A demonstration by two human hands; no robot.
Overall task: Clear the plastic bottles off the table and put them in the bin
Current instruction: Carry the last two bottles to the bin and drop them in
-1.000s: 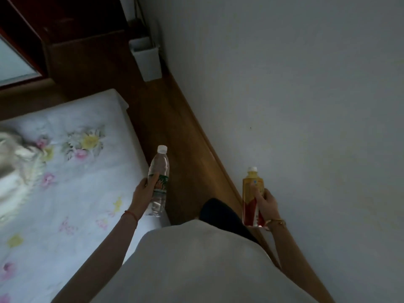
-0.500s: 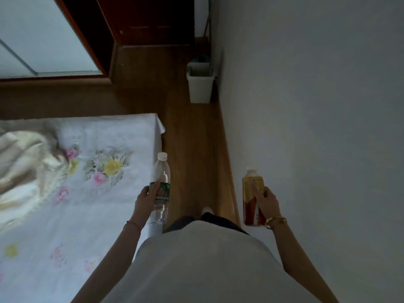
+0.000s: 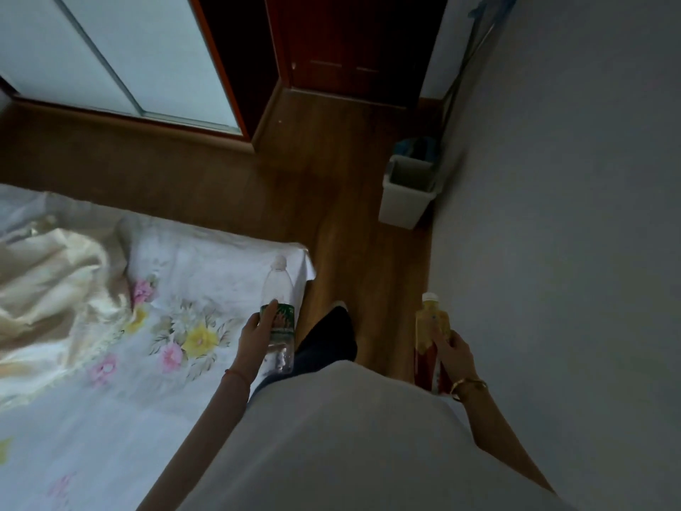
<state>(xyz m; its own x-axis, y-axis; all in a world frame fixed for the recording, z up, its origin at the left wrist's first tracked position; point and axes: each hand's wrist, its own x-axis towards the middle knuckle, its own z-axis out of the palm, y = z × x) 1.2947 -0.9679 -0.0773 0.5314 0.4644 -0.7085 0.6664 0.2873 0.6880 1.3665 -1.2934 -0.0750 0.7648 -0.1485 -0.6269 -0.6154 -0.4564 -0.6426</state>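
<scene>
My left hand (image 3: 255,333) is wrapped around a clear plastic water bottle (image 3: 279,289) with a green label and white cap, held upright over the corner of the bed. My right hand (image 3: 452,354) grips a yellow-and-red drink bottle (image 3: 430,322) with a white cap, held upright close to the wall. A pale rectangular bin (image 3: 404,201) stands open on the wooden floor ahead, against the right wall, well beyond both hands.
A bed with a white flowered sheet (image 3: 110,344) and a cream blanket (image 3: 48,274) fills the left side. A narrow strip of wooden floor (image 3: 350,252) runs between bed and grey wall (image 3: 571,252). A dark door (image 3: 353,46) and a sliding wardrobe (image 3: 110,49) stand ahead. A mop handle (image 3: 460,75) leans behind the bin.
The view has swung and moved forward along the floor strip; the bin now appears larger and nearer. Both hands keep the same hold on their bottles.
</scene>
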